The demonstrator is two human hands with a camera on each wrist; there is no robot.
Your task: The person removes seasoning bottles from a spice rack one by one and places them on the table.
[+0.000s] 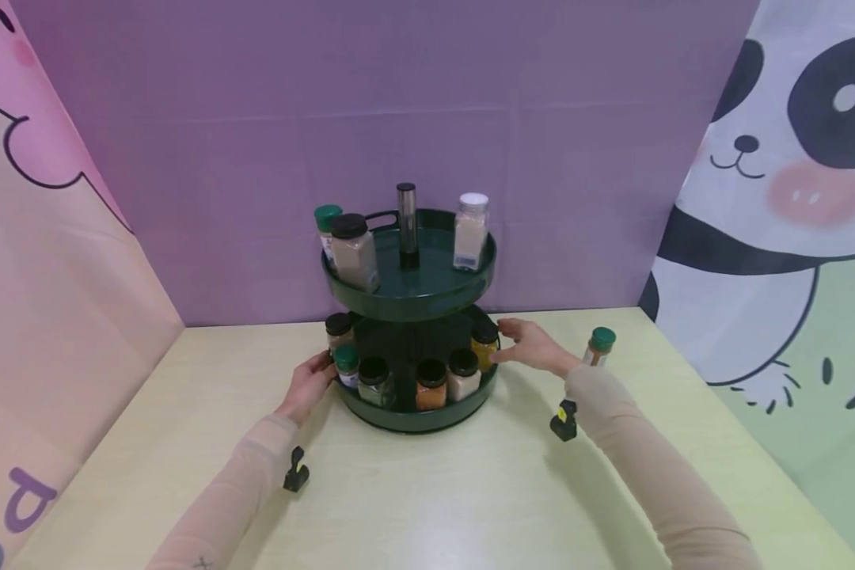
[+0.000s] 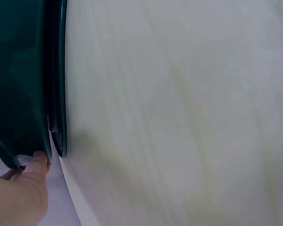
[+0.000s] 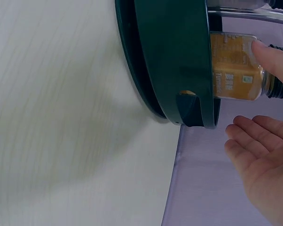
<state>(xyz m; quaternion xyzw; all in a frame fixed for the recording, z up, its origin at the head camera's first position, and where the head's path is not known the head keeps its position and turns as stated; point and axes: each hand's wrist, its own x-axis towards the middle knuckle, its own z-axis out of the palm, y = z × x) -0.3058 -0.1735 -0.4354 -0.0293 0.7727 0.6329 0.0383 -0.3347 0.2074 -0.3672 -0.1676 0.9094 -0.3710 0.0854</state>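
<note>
Step in hand, judged: loading or steadying jars on the two-tier rack. The lower tray (image 1: 409, 421) stands on the table (image 1: 427, 507), bearing jars. Left hand (image 1: 309, 386): at the tray's 9 o'clock, fingers pinching its rim at the cutout. Right hand (image 1: 534, 346): at 3 o'clock, spread wide, fingers straight, holding nothing. The yellow jar (image 3: 235, 70) sits upright in the tray at 3 o'clock, directly at this hand's 9 o'clock; thumb overlaps it in the wrist view, contact undetermined. Next move, judged, calls for a firm left hold and right fingers kept off the jar lids.
</note>
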